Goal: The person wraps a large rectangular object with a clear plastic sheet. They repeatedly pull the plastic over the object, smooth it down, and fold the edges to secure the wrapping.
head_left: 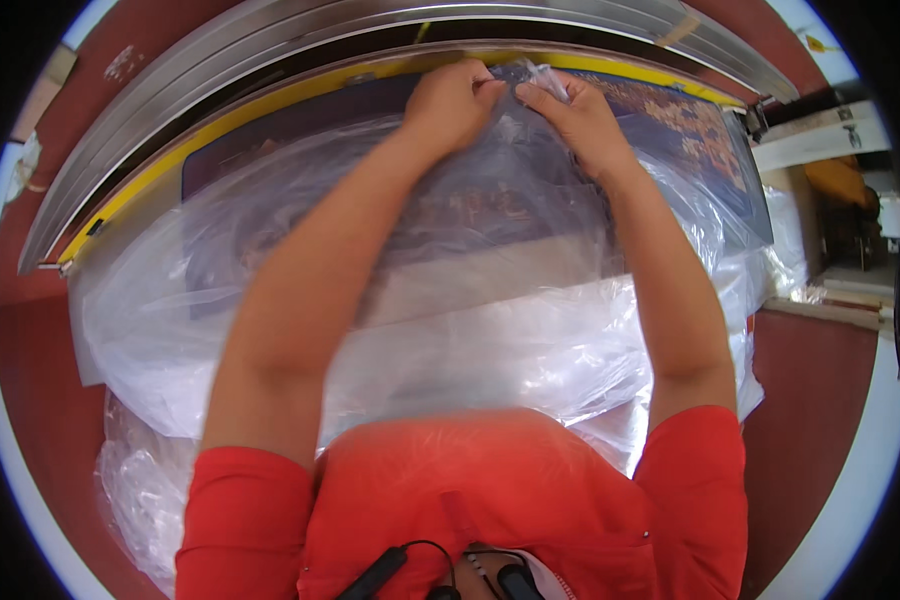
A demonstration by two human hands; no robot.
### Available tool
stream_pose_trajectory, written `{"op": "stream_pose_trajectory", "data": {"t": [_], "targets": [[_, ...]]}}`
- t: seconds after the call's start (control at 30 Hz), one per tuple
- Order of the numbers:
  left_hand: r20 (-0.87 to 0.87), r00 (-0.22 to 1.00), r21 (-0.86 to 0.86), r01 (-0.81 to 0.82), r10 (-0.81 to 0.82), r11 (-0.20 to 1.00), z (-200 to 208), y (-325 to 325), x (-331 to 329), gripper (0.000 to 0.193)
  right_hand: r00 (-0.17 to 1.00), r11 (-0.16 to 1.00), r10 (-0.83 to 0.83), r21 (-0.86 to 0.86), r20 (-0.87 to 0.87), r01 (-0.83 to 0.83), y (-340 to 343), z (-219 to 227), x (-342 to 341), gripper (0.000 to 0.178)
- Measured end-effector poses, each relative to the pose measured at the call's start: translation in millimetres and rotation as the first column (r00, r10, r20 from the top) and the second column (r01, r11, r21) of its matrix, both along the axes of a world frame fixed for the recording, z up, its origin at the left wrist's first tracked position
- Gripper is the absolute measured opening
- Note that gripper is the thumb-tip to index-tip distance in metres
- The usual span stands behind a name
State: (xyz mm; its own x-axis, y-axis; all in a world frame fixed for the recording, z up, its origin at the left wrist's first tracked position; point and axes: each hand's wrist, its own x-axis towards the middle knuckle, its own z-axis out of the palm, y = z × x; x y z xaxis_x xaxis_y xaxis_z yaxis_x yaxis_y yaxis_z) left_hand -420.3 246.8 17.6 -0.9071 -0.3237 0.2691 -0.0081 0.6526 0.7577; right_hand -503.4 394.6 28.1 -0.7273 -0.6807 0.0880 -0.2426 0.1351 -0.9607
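Note:
A large clear plastic sheet [530,345], wrinkled and shiny, spreads across the work surface in front of me. Both my arms reach over it to its far side. My left hand [450,108] is closed there, with its thumb and fingers pinching the film. Just to its right, my right hand [582,118] grips a bunched fold of the same film between thumb and fingers. Beneath the plastic lies a dark blue printed sheet [310,120] with a patterned, brownish area at its right end. The film blurs most of its print.
A yellow strip [220,120] runs along the far edge, right behind my hands. Beyond it curves a long silver metal rail [300,38]. More crumpled plastic [145,480] hangs at the near left. On the right stands a pale frame part [820,138] beside the reddish-brown floor [815,400].

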Motion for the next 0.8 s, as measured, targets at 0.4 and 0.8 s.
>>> {"op": "stream_pose_trajectory", "data": {"t": [0.4,0.8], "targets": [[0.653,0.596,-0.278,-0.385,0.467,0.88,12.7,-350.7,382.6,0.015,0.455,0.765,0.587,0.642,-0.669,-0.044,40.9,5.9,145.6,0.055],[0.057,0.538,-0.648,-0.622,0.841,0.441,-77.8,-407.2,366.0,0.034,0.915,0.857,-0.018,0.477,0.402,-0.192,333.2,-90.9,141.5,0.022]]}}
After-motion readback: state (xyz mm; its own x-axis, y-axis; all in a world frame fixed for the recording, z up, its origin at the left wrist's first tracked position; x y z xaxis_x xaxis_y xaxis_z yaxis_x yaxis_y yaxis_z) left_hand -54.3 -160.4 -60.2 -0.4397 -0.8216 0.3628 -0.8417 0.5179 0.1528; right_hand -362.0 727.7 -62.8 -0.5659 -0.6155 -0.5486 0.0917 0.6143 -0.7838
